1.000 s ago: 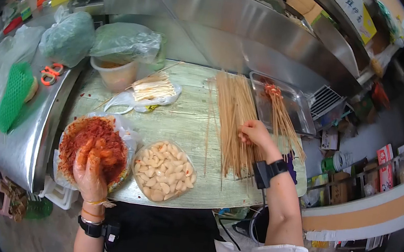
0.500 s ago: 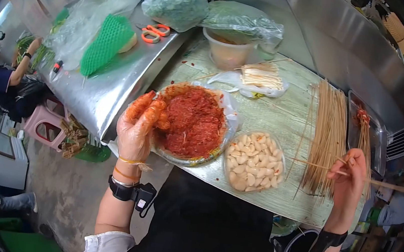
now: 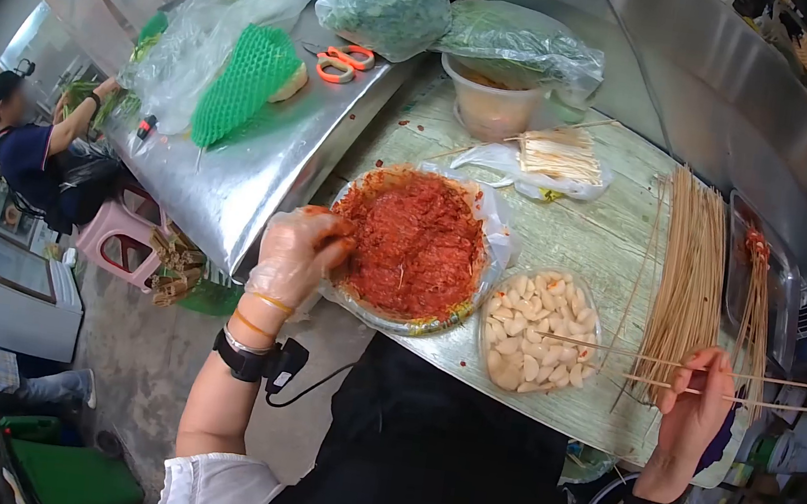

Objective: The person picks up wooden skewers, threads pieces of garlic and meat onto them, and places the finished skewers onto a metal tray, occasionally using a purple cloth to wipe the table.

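Note:
My left hand (image 3: 294, 254), in a clear plastic glove smeared with red, is at the left rim of a bowl of red minced mixture (image 3: 410, 243). Its fingers curl together over the rim; what they hold, if anything, is hidden. My bare right hand (image 3: 698, 394) pinches thin wooden skewers (image 3: 603, 349) that lie roughly level across its fingers. Their left ends reach over the tub of peeled garlic cloves (image 3: 537, 329). A wide row of skewers (image 3: 688, 277) lies on the board behind my right hand.
Pale strips (image 3: 558, 155) lie on plastic beside a plastic tub (image 3: 492, 102). Orange scissors (image 3: 344, 61) and green foam netting (image 3: 242, 86) are on the metal table (image 3: 275, 151). A metal tray (image 3: 776, 257) holds red-tipped skewers. Another person (image 3: 34, 141) sits far left.
My left hand has come down onto the bowl's rim, its fingers lower and more curled. The skewers in my right hand now extend further left, over the garlic. The whole view has shifted slightly.

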`<state>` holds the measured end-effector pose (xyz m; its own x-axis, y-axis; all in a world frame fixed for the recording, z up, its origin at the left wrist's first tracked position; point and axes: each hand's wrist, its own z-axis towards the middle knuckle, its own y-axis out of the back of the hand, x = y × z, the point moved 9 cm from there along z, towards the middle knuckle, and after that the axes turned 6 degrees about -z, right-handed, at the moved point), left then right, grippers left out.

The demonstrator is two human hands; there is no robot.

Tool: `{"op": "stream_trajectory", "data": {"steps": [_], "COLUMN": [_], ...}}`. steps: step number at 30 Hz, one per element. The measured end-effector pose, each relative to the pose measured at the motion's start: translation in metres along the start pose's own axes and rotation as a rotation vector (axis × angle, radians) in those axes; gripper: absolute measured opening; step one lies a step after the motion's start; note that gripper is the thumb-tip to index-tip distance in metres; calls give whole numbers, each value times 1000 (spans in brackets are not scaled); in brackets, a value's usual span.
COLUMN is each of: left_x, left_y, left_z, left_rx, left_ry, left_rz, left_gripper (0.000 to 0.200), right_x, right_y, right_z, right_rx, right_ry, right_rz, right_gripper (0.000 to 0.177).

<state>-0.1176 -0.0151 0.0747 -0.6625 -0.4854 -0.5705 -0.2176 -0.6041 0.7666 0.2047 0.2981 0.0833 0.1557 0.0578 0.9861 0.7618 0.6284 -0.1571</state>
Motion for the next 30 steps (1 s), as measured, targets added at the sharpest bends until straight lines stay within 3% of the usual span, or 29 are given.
{"op": "stream_trajectory", "data": {"steps": [1, 2, 3, 5, 10, 12, 17, 19, 20, 21, 23, 28, 30], "left_x": [-6, -15, -18, -30, -15, -25, -25, -1, 6, 2, 25, 8, 6], "left_y": [-12, -18, -22, -38, -60, -51, -23, -7, -11, -8, -35, -62, -68], "left_z": [1, 0, 0, -2, -1, 0, 7, 12, 15, 15, -4, -10, -10], "left_rx": [123, 105, 106, 151, 192, 111, -2, -50, 52, 48, 132, 187, 174], "left_ry": [-58, -184, -184, -296, -231, -326, -293, -37, -2, -6, 534, 571, 517], "left_rz": [151, 233, 234, 523, 763, 625, 427, -74, -286, -283, -1080, -1390, -1367], "left_gripper": [17, 17, 17, 15, 13, 10, 9, 8, 13, 13, 12, 14, 14], "right_x": [-1, -2, -2, -4, -9, -8, -7, -10, -11, -12, -13, -13, -10], "right_y": [0, -2, -5, -8, -16, -16, -17, -16, -16, -18, -20, -24, -26], "right_z": [0, 1, 0, -1, -3, -4, -5, -5, -6, -6, -6, -8, -10], "right_rx": [0, -1, -12, -24, 27, 30, 39, 10, 11, 42, 71, 103, 102], "right_ry": [-4, -5, 6, 16, 12, 16, 26, 4, 10, 8, 12, 4, 21], "right_rz": [45, 47, 18, -11, 12, 11, 4, 25, 29, 38, 45, 12, -15], "right_gripper": [31, 31, 32, 34, 33, 33, 33, 34, 34, 34, 34, 34, 34]}}
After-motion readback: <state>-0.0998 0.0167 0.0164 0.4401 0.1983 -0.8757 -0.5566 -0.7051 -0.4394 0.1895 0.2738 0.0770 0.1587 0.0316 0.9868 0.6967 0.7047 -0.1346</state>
